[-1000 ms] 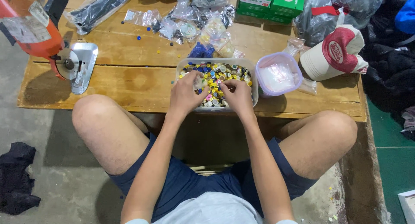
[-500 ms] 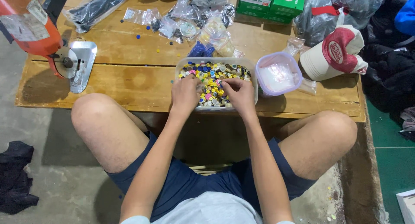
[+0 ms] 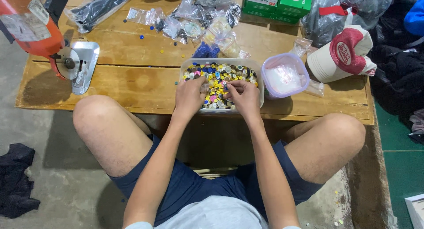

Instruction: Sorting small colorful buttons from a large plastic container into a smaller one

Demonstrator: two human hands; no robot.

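Buttons (image 3: 217, 81) in yellow, blue, white and pink fill a clear rectangular plastic tub (image 3: 260, 78) at the near edge of a wooden counter (image 3: 132, 83), where a seated person sorts through them with both bare hands. The left hand (image 3: 191, 94) rests on the heap with its fingers curled down into the pile; whether they grip a piece cannot be told from this angle. The right hand (image 3: 243, 94) has its fingers drawn together at the tips, apparently pinching one small piece just above the heap. Each button looks light, hard and smooth, likely to slip or skitter away if squeezed carelessly, so a fingertip pinch across the rim seems the surest hold; the tub itself looks thin-walled and best taken by its two long sides. Just beside the tub on the right stands a round lilac-rimmed container (image 3: 285, 74) holding something white. Behind it lie clear plastic bags (image 3: 194, 17) of small parts, a few loose buttons, and two green cartons (image 3: 278, 1). A red-and-white cap (image 3: 342, 52) sits at the right end, and an orange cutting machine (image 3: 39, 30) with a metal base plate stands at the left end.
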